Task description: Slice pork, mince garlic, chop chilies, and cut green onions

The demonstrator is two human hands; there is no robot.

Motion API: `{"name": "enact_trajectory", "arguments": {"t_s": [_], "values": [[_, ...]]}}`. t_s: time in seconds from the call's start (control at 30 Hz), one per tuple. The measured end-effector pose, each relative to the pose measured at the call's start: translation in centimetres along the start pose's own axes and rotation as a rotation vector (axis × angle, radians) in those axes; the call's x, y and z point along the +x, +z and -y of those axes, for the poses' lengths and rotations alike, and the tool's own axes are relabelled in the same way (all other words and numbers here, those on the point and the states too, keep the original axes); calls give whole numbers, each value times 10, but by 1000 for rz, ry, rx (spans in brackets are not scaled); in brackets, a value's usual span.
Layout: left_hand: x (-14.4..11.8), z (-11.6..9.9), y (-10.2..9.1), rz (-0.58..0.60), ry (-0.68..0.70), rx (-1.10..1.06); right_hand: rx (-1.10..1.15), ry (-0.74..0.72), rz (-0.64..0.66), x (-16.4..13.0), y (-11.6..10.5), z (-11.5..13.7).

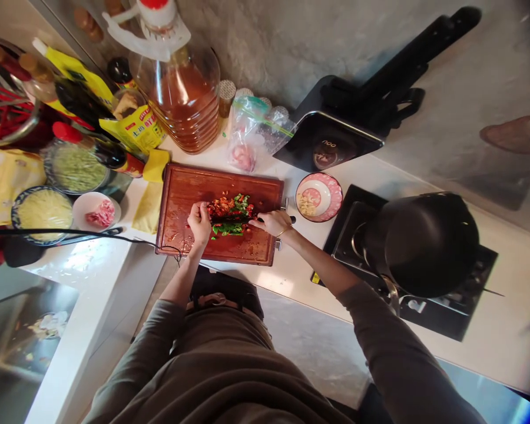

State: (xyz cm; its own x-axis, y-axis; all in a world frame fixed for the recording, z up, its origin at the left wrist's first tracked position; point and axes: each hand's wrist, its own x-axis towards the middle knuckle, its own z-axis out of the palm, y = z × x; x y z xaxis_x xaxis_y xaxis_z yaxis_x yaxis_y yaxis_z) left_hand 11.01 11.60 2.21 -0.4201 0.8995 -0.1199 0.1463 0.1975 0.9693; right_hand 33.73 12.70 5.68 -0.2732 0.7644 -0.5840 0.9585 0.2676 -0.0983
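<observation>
Hidden: knife blade (242, 222) mostly lost among the chopped peppers (230, 215)
Peppers: mid cutting board (181, 194), on tabletop (291, 277)
Left hand (199, 222): fingers curled, pressing the pile
Right hand (272, 223): fingers clamped on knife handle

A home kitchen is shown: a white counter (92, 277) is crowded with a wooden chopping board (181, 194), a large oil bottle (183, 94), sauce bottles (77, 76), ingredient bowls (42, 209), and a black pan (424, 241) on a stove (468, 300).

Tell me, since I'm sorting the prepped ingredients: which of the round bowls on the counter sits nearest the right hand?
The pink-rimmed round bowl, just beyond the wooden board's right end, beside the right hand; the other bowls sit left.
</observation>
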Motion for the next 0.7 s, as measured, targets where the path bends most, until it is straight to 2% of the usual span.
{"name": "enact_trajectory", "arguments": {"t_s": [0.17,0.3,0.4,0.5,0.6,0.7], "values": [[18,-18,-3,-41,54,-55,35,31,18,-11,-26,9],[36,-17,10,-15,57,-115,35,68,37,-8,-43,5],[36,-6,21,-38,10,-124,36,67,52,1,-37,-3],[30,0,26,-12,11,-94,28,78,32,6,-22,-8],[27,-2,24,9,26,-69,33,82,6,4,-16,-7],[30,-9,17,2,45,-75,47,84,14,-3,-23,-1]]}}
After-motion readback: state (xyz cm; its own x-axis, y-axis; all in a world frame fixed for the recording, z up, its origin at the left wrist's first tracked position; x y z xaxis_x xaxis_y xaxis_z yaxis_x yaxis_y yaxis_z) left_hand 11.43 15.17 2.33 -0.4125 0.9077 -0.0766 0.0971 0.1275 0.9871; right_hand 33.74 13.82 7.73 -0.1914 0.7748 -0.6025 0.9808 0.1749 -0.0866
